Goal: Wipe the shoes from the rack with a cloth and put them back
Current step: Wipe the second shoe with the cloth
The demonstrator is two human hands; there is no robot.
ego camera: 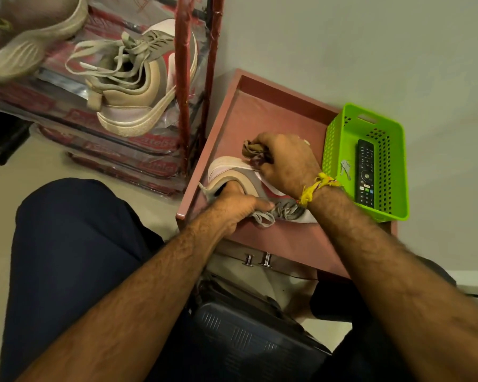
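**Shoe under the cloth, one hand steadying it**

Shoe first: a pale sneaker with a red stripe lies on the pink tabletop, directly under both hands. My left hand holds it at the opening, fingers apparently tucked into the collar and the thumb lying over the loose laces. My right hand is closed around a bunched brown cloth, which sticks out past the knuckles and presses on the upper near the end farthest from me.

I judge the sneaker light and easy to turn with one hand. The upper looks soft and will give under pressure, while the sole rim is the stiffer part. The collar grip seems sound, as it braces the shoe from inside against the wiping. The laces are floppy and could snag the cloth, so I would keep them pinned under the thumb.

Just to the right of the right hand, touching its wrist area in view, stands a green basket holding a remote and some keys. Beyond the left hand and to its left stands the rack, with a matching sneaker on its shelf and another shoe farther left. Wiping is under way; the return to the rack is not yet done.
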